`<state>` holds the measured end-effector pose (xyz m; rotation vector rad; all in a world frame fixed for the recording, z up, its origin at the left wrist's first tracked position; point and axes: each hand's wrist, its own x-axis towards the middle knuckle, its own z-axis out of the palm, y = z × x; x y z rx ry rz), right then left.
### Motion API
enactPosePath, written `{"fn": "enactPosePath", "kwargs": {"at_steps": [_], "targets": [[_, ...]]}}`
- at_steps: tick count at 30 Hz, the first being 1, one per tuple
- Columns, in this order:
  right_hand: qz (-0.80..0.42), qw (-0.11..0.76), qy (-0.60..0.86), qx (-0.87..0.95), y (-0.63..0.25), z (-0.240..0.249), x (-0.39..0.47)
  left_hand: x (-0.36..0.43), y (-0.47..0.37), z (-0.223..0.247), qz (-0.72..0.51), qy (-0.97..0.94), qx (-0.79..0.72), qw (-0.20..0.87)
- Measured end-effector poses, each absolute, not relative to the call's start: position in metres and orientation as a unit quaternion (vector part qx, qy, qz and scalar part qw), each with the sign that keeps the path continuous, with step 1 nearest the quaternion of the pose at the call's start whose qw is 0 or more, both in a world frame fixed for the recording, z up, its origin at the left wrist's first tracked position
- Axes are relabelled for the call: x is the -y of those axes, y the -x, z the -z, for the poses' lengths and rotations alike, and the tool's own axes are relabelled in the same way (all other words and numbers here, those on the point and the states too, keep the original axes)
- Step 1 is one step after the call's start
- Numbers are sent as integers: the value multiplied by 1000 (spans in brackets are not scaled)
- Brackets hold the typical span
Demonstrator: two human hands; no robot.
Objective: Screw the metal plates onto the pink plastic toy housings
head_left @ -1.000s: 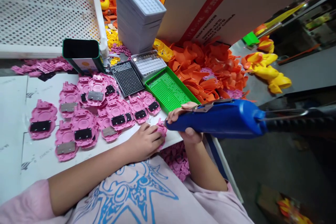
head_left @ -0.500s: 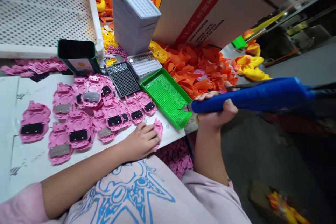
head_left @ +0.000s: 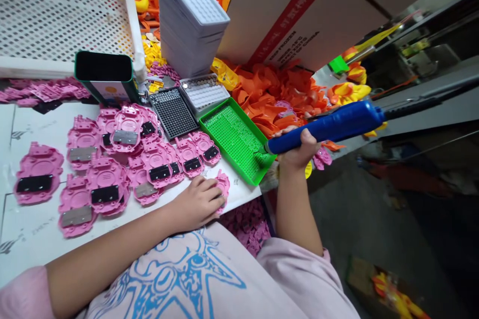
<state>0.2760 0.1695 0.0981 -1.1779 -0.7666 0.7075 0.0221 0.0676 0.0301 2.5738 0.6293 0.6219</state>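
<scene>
My right hand (head_left: 295, 149) is wrapped round a blue electric screwdriver (head_left: 329, 127), which lies almost level with its cable trailing off to the right. Its bit points down into a green perforated tray (head_left: 249, 177) that has small screws in its holes; whether the bit touches one I cannot make out. Close to the table's front edge, my left hand (head_left: 198, 202) holds a pink plastic housing (head_left: 223, 187) down, its fingers covering much of it. Left of that hand lie several similar pink housings (head_left: 108, 177) with black or grey cover plates screwed on.
Behind the housings stand a black perforated tray (head_left: 175, 114), a dark green tin (head_left: 107, 77) and a tall stack of white trays (head_left: 190, 25). Orange plastic parts (head_left: 273, 92) are heaped before a cardboard box (head_left: 284, 15). More pink parts (head_left: 245, 227) fill a container below the table edge.
The screwdriver's cable end has swung left and its bit has come slightly lower over the green tray. My left hand stays on the pink housing. The view has shifted slightly.
</scene>
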Motion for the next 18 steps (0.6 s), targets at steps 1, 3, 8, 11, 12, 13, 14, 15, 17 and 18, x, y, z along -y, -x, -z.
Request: {"fn": "enactPosePath", "kwargs": {"at_steps": [1, 3, 8, 11, 12, 13, 14, 15, 17, 18], "targets": [[-301, 715, 524, 351, -274, -99, -169, -68, -22, -30, -224, -925, -226, 209], [-278, 726, 515, 361, -271, -100, -168, -68, -22, -30, -227, -925, -223, 209], [-291, 727, 504, 366, -270, -102, -166, -68, -22, -29, -228, -925, -223, 206], [-302, 727, 496, 366, -271, -100, -166, -67, -22, -29, -225, -925, -225, 209], [-308, 723, 498, 366, -272, -100, -166, -67, -22, -29, -224, -925, -225, 210], [-311, 721, 500, 367, -272, -99, -167, -67, -22, -29, -224, -925, -225, 210], [-309, 720, 500, 368, -272, -99, -167, -67, -22, -29, -223, -925, -225, 209], [-305, 722, 500, 368, -271, -99, -167, -67, -22, -29, -222, -925, -225, 209], [-292, 729, 498, 369, -269, -101, -168, -67, -22, -29, -221, -925, -227, 210], [-287, 731, 497, 368, -269, -101, -168, -67, -22, -29, -221, -924, -229, 210]]}}
